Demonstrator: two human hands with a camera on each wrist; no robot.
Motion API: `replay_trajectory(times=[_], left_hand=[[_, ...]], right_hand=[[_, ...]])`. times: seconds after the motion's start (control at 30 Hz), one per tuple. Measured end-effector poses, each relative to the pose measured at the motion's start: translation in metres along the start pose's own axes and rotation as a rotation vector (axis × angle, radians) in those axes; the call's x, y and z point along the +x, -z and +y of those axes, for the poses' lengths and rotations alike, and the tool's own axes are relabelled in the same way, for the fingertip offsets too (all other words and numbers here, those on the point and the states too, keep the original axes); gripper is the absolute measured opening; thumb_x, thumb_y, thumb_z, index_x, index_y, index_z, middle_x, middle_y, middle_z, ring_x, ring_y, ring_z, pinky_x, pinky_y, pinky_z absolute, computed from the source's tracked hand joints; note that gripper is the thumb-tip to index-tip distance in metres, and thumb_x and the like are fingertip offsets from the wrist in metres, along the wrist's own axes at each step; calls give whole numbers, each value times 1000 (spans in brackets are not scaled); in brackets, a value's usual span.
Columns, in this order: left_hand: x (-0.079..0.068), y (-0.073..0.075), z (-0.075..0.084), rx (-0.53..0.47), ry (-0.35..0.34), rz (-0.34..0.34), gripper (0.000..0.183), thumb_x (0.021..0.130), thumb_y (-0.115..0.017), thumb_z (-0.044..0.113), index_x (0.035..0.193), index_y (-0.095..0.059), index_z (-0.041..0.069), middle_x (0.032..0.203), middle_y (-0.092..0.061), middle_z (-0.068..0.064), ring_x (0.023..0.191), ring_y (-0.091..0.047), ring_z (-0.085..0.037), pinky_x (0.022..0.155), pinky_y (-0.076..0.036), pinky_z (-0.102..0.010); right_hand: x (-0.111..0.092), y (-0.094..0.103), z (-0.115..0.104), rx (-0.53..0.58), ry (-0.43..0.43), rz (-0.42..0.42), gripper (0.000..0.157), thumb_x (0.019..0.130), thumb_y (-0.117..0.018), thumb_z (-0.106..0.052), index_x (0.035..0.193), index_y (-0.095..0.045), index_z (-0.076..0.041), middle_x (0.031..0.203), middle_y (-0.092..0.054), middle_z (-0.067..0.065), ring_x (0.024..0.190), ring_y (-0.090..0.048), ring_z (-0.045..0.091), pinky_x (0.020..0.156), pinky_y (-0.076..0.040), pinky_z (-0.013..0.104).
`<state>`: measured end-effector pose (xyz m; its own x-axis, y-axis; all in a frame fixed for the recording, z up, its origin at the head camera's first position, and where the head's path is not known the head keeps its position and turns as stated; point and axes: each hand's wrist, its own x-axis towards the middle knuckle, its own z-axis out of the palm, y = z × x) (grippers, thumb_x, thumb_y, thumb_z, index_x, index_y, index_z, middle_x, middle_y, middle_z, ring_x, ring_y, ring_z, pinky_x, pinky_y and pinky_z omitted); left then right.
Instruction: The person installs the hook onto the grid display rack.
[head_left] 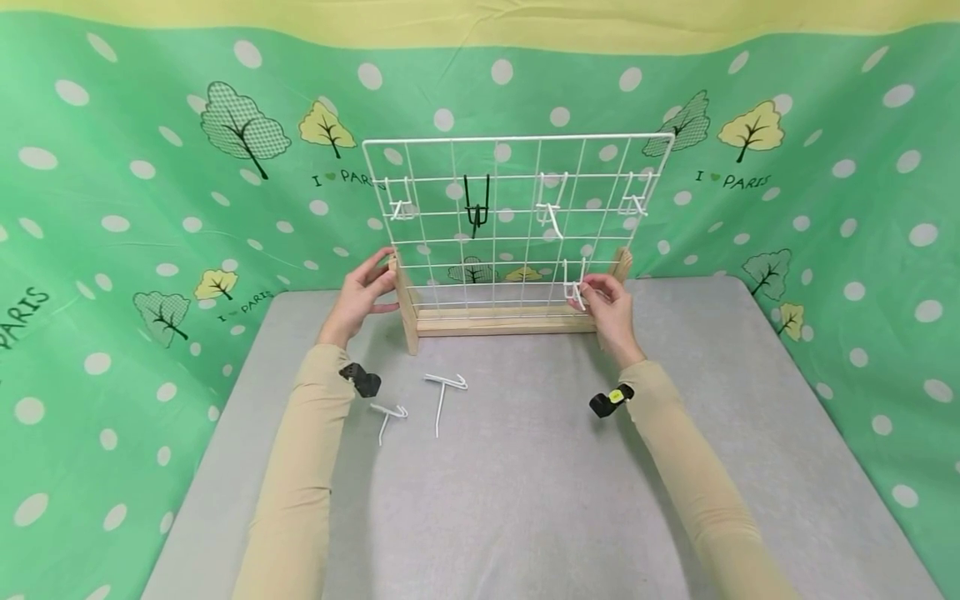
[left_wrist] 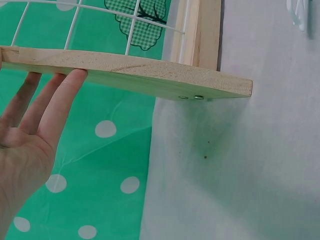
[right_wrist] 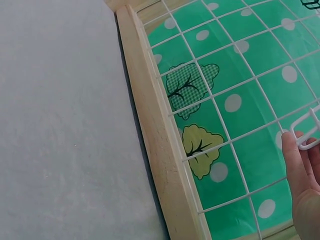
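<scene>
A white wire grid (head_left: 517, 237) stands upright in a wooden stand (head_left: 506, 322). My left hand (head_left: 363, 293) holds the stand's left side post, several fingertips (left_wrist: 77, 75) against its outer face. At the grid's lower right, my right hand (head_left: 611, 310) pinches a white wire hook (right_wrist: 306, 131) between thumb and fingers; the hook's upper prongs overlap the grid wires in the head view. Higher on the grid hang a black hook (head_left: 476, 215) and three white hooks: one at the left (head_left: 400, 210), one right of middle (head_left: 551, 215) and one at the right (head_left: 636, 204).
On the grey table (head_left: 510, 500), two white hooks lie in front of the stand: a longer hook (head_left: 442, 396) and a shorter hook (head_left: 386, 417) to its left. Green dotted cloth (head_left: 315, 75) with tree prints rises behind and at both sides.
</scene>
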<state>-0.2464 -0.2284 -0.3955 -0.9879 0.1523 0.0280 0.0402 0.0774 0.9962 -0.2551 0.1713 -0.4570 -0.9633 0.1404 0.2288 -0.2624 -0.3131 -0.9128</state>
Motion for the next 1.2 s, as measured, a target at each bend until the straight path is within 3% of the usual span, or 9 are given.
replay_trajectory(times=[0.2, 0.5, 0.7, 0.93, 1.2], left_hand=[[1, -1, -1, 5, -1, -1, 53, 101, -51, 15, 152, -33, 15, 152, -30, -22, 126, -43, -47, 89, -48, -62], [4, 2, -7, 10, -3, -2, 53, 101, -52, 16, 151, -34, 16, 152, -30, -23, 126, -43, -47, 89, -48, -62], [14, 7, -22, 0, -5, 11, 54, 100, -54, 19, 151, -35, 19, 152, -32, -20, 125, -45, -46, 87, -51, -59], [16, 8, -25, 3, -3, 17, 54, 99, -56, 25, 150, -38, 24, 152, -33, -19, 125, -46, -44, 86, -53, -56], [16, 9, -26, 0, -8, 16, 54, 99, -57, 26, 150, -38, 24, 152, -33, -18, 125, -46, -44, 86, -53, -56]], right_hand=[[2, -1, -1, -20, -7, 10, 21, 93, -54, 12, 109, -48, 23, 89, -57, 12, 75, -67, 15, 72, -60, 30], [2, -2, -4, -20, -36, 29, 11, 93, -54, 11, 104, -56, 11, 91, -58, 9, 86, -66, 28, 74, -60, 30], [3, -2, -4, -17, -51, 38, 16, 94, -53, 9, 109, -52, 16, 92, -58, 10, 87, -66, 26, 75, -59, 28], [5, 0, 1, -44, -29, 22, 24, 94, -54, 9, 112, -47, 23, 91, -57, 10, 86, -67, 29, 74, -59, 29], [4, -2, 4, -10, -33, 29, 16, 94, -54, 9, 107, -50, 19, 92, -57, 11, 86, -67, 27, 74, -60, 30]])
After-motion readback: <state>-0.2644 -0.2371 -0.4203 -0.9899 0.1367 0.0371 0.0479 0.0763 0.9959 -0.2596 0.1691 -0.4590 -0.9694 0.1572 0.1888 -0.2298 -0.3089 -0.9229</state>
